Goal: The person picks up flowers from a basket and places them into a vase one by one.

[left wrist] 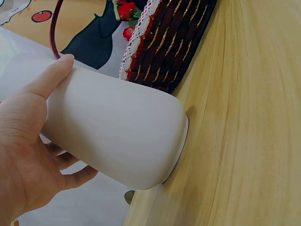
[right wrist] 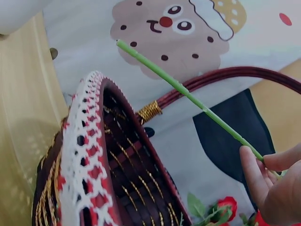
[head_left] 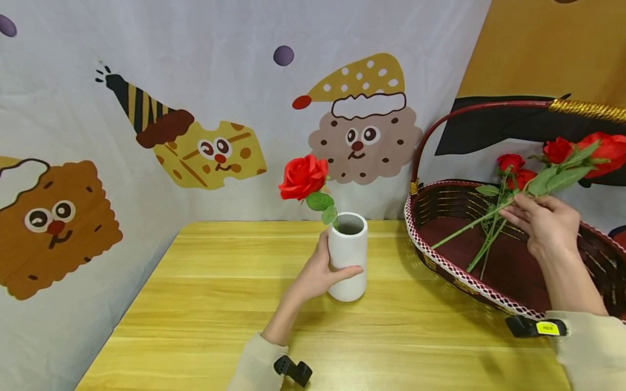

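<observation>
A white cylindrical vase (head_left: 348, 258) stands upright on the table, with one red rose (head_left: 304, 177) leaning out of its mouth to the left. My left hand (head_left: 320, 271) grips the vase, its thumb across the near side; the left wrist view shows fingers (left wrist: 77, 178) on the other side of the vase wall. Over the basket, my right hand (head_left: 555, 225) pinches a rose by its green stem (right wrist: 188, 96). The stem's cut end points left, and a large red bloom (head_left: 603, 155) is at the right. Other red roses (head_left: 511, 163) lie in the basket behind that hand.
A dark woven basket (head_left: 489, 296) with a white lace rim and tall arched handle (head_left: 457, 111) stands right of the vase. Behind the wooden table (head_left: 220, 315) hangs a cartoon-printed cloth (head_left: 220, 43).
</observation>
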A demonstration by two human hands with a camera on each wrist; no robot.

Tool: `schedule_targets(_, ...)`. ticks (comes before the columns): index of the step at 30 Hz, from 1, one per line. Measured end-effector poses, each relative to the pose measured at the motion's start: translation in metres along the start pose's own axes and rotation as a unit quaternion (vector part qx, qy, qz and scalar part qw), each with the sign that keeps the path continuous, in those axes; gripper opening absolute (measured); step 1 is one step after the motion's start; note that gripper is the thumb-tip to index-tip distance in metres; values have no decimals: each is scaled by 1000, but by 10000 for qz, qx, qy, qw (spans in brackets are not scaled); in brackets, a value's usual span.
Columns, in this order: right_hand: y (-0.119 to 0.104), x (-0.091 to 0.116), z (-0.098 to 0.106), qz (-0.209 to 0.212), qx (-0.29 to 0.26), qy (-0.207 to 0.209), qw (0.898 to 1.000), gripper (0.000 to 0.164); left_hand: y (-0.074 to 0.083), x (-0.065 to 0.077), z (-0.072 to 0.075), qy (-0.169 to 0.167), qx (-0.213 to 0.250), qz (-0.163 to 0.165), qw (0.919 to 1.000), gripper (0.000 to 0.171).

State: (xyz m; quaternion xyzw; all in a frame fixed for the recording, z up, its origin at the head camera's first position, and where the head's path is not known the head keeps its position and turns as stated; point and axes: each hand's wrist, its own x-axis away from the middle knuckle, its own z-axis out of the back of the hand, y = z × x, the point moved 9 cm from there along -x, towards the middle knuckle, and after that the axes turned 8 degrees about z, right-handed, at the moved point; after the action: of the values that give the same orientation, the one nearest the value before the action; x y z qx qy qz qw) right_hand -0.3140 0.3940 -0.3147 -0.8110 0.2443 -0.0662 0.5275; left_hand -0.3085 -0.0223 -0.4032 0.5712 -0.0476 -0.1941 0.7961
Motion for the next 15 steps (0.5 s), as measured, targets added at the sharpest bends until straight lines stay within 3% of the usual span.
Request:
schedule_targets(10,-5,13,-19,121,-278,-341,9990,12,1,-1,0,21,-91,-108,9999,96)
schedule_targets(15,-4,20,-27,207,-166,-522,9983,13,1,-1,0,9,-57,-80,10000,96)
